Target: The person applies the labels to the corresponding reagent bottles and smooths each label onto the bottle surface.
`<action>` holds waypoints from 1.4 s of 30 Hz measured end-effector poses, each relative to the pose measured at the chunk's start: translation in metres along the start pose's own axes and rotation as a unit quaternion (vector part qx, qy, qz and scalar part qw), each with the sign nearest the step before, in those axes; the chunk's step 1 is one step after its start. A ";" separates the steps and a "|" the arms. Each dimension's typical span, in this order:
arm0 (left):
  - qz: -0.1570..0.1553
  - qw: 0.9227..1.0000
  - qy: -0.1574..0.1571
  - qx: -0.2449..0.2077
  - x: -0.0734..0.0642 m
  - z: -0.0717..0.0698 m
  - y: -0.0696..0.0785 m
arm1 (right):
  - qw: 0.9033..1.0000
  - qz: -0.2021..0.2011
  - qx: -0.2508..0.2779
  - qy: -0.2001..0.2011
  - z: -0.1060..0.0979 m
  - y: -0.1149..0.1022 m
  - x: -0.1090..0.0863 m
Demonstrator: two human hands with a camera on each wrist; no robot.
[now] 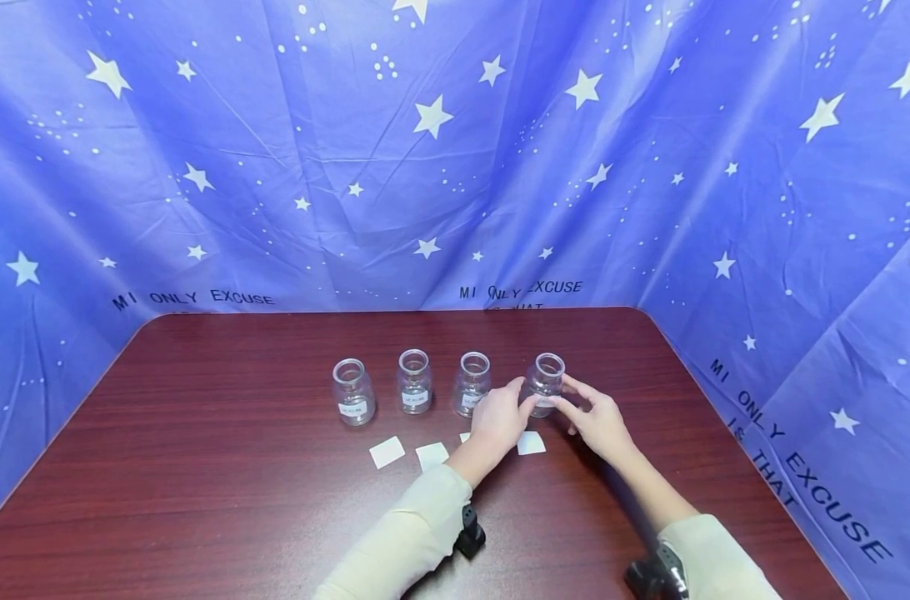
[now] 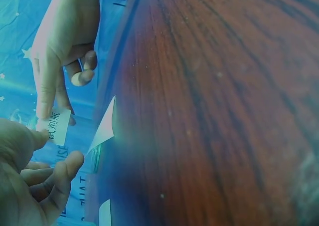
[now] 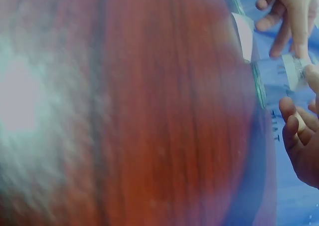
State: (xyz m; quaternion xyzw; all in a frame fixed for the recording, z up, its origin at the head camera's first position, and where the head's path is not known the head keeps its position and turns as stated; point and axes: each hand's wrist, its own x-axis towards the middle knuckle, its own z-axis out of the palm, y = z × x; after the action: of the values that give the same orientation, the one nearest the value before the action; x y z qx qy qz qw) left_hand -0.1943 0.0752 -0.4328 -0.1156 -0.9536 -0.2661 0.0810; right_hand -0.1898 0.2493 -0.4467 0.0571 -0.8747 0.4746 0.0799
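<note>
A clear glass jar stands upright at the right end of a row, between both hands. My left hand holds its left side, and the thumb presses the front label. From the right, my right hand grips the same jar, its thumb at the label's other end. Dark printed characters show on this white label in the left wrist view. Three more labelled jars stand to the left: a near one partly behind my left hand, a middle one, and an end one.
White paper pieces lie before the jars: a left one, a second partly covered by the left sleeve, a third mostly hidden, and a right one. The dark red wooden table meets a blue starry curtain.
</note>
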 end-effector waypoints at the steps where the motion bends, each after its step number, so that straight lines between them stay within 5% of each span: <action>1: -0.001 1.000 0.000 0.002 0.000 0.000 0.000 | 1.000 -0.007 0.005 -0.005 -0.002 0.002 0.000; 11: -0.001 1.000 0.002 -0.001 -0.003 0.001 -0.001 | 0.999 -0.021 0.040 -0.027 -0.009 0.010 0.000; 16: -0.009 1.000 -0.018 0.005 -0.002 0.002 -0.001 | 0.999 -0.018 0.038 -0.032 -0.006 -0.012 -0.005; 30: -0.005 0.999 -0.005 0.036 0.002 0.007 0.002 | 0.999 -0.023 -0.042 -0.013 0.002 0.000 0.003; 42: 0.000 0.999 -0.010 0.031 0.001 0.004 -0.003 | 0.998 -0.019 0.037 -0.054 -0.007 -0.001 0.001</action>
State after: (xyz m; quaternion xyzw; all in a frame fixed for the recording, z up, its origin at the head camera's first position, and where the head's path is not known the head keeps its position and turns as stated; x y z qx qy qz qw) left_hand -0.1961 0.0755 -0.4376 -0.1161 -0.9620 -0.2355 0.0754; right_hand -0.1897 0.2548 -0.4414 0.1019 -0.8585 0.5010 0.0395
